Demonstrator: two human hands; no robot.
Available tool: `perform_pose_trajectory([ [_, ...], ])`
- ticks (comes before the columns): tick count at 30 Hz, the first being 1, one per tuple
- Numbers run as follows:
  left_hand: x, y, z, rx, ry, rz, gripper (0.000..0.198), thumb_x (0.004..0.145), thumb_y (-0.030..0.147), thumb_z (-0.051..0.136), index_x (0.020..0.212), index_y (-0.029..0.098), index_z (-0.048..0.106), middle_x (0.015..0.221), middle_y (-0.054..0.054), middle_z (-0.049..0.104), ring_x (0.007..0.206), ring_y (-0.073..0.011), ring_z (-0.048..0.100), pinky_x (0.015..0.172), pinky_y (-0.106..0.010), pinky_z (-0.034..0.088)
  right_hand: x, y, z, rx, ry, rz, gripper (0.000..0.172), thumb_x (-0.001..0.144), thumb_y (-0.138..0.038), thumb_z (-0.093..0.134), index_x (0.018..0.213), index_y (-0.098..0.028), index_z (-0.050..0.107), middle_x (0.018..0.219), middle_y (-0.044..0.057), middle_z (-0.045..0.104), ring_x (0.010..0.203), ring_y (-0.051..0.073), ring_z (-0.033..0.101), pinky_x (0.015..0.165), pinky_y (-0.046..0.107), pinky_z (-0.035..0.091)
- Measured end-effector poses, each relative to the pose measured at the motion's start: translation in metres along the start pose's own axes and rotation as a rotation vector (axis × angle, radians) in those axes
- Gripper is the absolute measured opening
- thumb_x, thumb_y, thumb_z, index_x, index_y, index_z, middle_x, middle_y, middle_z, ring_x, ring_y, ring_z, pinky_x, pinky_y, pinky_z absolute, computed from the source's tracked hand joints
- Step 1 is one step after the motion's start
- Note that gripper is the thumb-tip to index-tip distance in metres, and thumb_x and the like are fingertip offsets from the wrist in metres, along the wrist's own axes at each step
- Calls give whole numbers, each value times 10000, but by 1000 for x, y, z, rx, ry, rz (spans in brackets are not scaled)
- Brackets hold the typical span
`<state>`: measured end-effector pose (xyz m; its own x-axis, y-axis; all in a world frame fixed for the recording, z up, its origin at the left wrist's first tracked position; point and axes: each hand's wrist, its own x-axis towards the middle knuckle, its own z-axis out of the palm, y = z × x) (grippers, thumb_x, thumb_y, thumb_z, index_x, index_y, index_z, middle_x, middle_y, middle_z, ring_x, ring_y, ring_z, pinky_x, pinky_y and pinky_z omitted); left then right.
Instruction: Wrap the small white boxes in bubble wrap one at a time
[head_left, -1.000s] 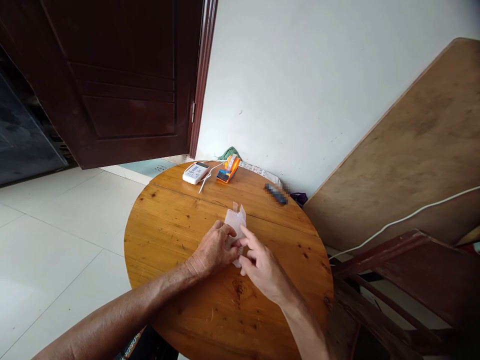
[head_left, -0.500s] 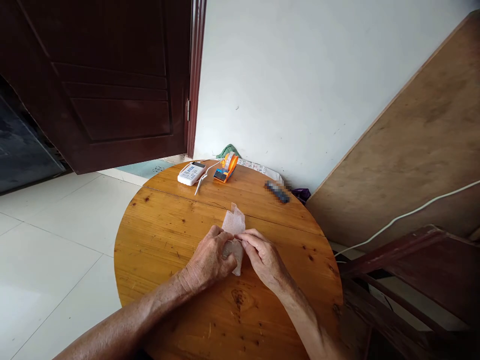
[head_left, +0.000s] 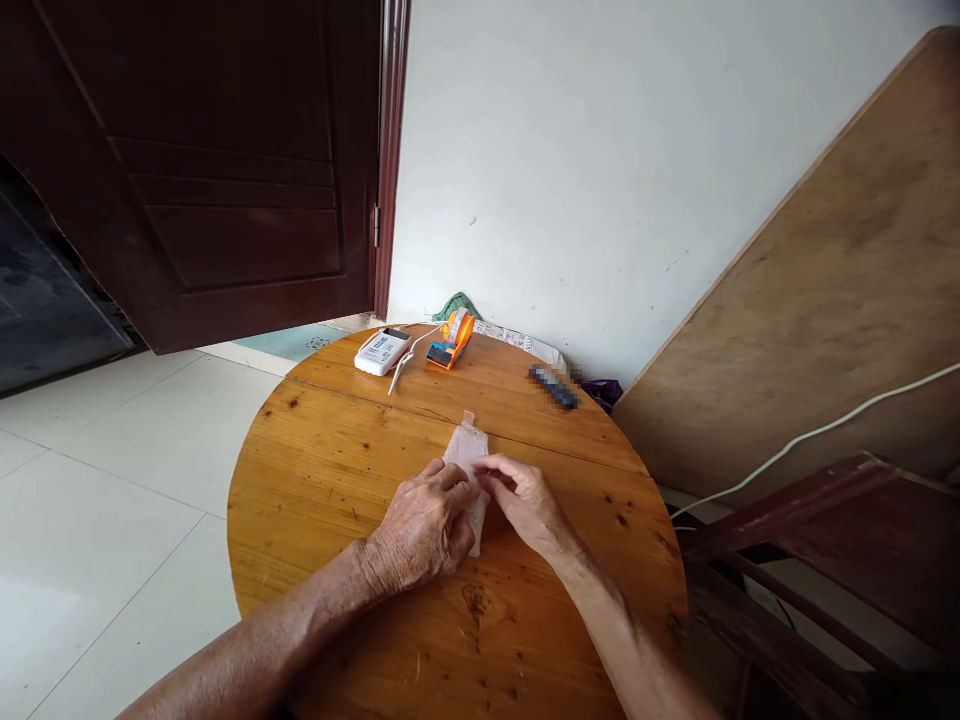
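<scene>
A whitish, translucent piece of wrap (head_left: pixel 465 443), maybe thin foam or bubble wrap, lies on the round wooden table (head_left: pixel 322 510). A narrow tab sticks out at its far end. My left hand (head_left: pixel 429 520) rests over its middle with the fingers curled down onto it, hiding much of the wrap. From the other side, my right hand (head_left: pixel 531 508) meets it at the right edge, thumb and forefinger close together on the wrap beside the left fingertips. Whether anything is inside the wrap I cannot tell.
Toward the back of the table are a white box-like device (head_left: pixel 382 351) with a white cable, an orange tape dispenser (head_left: pixel 451 340) and a blurred dark object (head_left: pixel 553 386). A wall (head_left: pixel 555 180) stands behind, with a dark red door (head_left: pixel 247 200) at left and a wooden board (head_left: pixel 825 280) at right.
My left hand has rolled over, its thumb now tucked in, covering more of the wrap. The wrap's far end looks flatter and narrower. My right fingers have lifted slightly and bent more.
</scene>
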<state>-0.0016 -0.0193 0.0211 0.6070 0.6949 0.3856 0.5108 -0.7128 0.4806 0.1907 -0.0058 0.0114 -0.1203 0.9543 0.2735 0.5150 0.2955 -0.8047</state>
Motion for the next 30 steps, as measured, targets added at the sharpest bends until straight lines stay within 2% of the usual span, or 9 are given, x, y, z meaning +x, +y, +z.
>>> perform_pose_trajectory([
  [2,0,1,1,-15,7,-6,285,771,104,504,1003,188,647,953,-73,641,883,-228,542,805,-357,508,3,4,-5,12,142,159,189,785,-289,612,900,-189,724,824,51,736,708,183,664,640,287,524],
  [4,0,1,1,-34,14,-7,263,769,106,508,979,183,648,951,-76,636,883,-228,547,801,-353,506,9,6,-10,43,189,352,270,741,-323,650,957,-168,699,828,59,727,630,175,653,477,249,469],
  [7,0,0,2,-49,26,-14,256,765,106,516,973,181,645,954,-77,632,887,-227,552,792,-345,505,21,4,-12,109,132,567,362,671,-317,704,991,-153,661,770,42,697,517,149,607,318,202,318],
  [9,0,0,3,-49,28,-15,262,764,105,515,980,182,641,953,-75,630,880,-225,548,794,-346,506,30,-1,-9,142,96,604,338,636,-314,729,926,-157,656,654,1,643,466,125,553,300,192,284],
  [12,0,1,3,-44,20,-13,271,763,112,515,995,174,640,961,-82,628,874,-229,543,801,-361,512,40,-6,-3,195,22,610,275,616,-349,745,799,-168,649,522,-54,536,394,82,419,309,190,230],
  [16,-1,2,2,-43,17,-37,274,776,123,505,1011,175,636,997,-86,628,898,-234,557,811,-370,520,46,-5,-1,274,-44,659,295,568,-367,767,738,-179,617,477,-94,459,372,42,264,362,194,142],
  [21,-2,3,-2,-7,-17,-50,268,741,131,533,982,200,627,1324,-77,552,988,-232,586,814,-358,531,47,5,6,311,9,486,243,556,-346,722,696,-176,620,577,-35,591,537,117,492,507,233,365],
  [26,1,5,-5,-5,-96,-133,263,768,129,508,987,210,630,969,-49,673,925,-225,592,824,-342,521,44,3,12,198,115,357,169,596,-327,674,646,-177,615,592,-34,576,600,133,485,574,249,377],
  [30,0,5,0,-17,-56,-184,276,792,130,494,1011,210,641,998,-54,666,975,-222,598,860,-334,508,32,-18,6,320,121,271,181,650,-341,660,718,-186,594,686,-15,621,652,139,524,610,240,407],
])
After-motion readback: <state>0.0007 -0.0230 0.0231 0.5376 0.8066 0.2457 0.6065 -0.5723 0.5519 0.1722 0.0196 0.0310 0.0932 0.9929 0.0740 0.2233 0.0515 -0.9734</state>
